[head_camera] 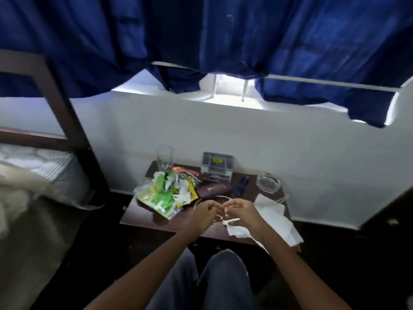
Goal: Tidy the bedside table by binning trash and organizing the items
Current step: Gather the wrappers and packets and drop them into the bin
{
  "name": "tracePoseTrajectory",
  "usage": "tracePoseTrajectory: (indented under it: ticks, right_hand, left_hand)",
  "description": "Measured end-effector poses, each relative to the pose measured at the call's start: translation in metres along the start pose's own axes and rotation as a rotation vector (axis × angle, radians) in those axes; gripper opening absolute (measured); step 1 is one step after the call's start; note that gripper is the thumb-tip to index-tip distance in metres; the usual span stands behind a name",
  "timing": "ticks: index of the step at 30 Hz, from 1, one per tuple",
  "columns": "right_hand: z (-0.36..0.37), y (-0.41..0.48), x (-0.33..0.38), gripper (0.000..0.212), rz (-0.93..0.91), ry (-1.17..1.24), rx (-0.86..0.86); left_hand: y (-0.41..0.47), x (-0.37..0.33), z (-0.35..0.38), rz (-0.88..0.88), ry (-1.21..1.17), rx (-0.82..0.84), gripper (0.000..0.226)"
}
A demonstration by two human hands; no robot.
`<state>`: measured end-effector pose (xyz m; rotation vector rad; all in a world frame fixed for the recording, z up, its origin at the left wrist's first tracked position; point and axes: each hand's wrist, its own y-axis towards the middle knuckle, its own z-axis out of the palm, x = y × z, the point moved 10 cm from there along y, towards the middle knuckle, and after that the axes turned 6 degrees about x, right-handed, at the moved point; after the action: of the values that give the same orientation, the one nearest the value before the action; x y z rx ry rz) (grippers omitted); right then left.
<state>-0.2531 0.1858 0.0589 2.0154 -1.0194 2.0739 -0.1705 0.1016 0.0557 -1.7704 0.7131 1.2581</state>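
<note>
A white cord [220, 199] is pinched by left hand [206, 211] and right hand [240, 211], both grips closed, at frame centre. Coiling seems underway. Wrapper pile [169, 193], centre-left on table [143, 217], likely awaits binning.

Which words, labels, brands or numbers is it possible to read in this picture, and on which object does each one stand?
None can be read.
Purple case: gold script lettering, too blurred to read.
Grey organizer box: yellow label, print too small to read.
Red snack wrapper in the trash pile: light marks, blurred, unreadable.
</note>
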Motion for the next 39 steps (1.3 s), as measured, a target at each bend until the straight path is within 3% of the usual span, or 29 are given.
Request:
tracePoseTrajectory:
  ticks: [10, 15, 17, 24, 29, 33, 36, 39]
  right_hand:
    - [0.088, 0.097, 0.027, 0.015, 0.023, -0.204, 0.091]
    - [0.066, 0.145, 0.066, 0.007, -0.234, -0.655, -0.216]
    - [0.058, 0.162, 0.075, 0.017, -0.248, -0.834, -0.277]
    - [0.082, 0.222, 0.064, 0.053, -0.168, -1.211, -0.021]
    - [0.078, 0.231, 0.063, 0.042, -0.189, -1.283, -0.102]
    - [0.064, 0.218, 0.081, 0.023, -0.298, -1.182, -0.246]
    - [0.045, 0.208, 0.087, 0.023, -0.313, -1.055, -0.335]
    - [0.040, 0.205, 0.082, 0.026, -0.299, -1.013, -0.288]
  left_hand:
    - [0.024, 0.049, -0.111, -0.074, -0.207, -0.199, 0.026]
    - [0.040, 0.061, -0.144, -0.092, -0.228, -0.278, 0.025]
    - [0.047, 0.067, -0.153, -0.100, -0.234, -0.296, 0.025]
    - [0.063, 0.088, -0.166, -0.143, -0.294, -0.325, 0.027]
    - [0.066, 0.095, -0.170, -0.158, -0.321, -0.342, 0.029]
    - [0.064, 0.098, -0.173, -0.166, -0.333, -0.359, 0.030]
    - [0.063, 0.096, -0.173, -0.163, -0.316, -0.369, 0.029]
    - [0.060, 0.097, -0.170, -0.154, -0.273, -0.371, 0.027]
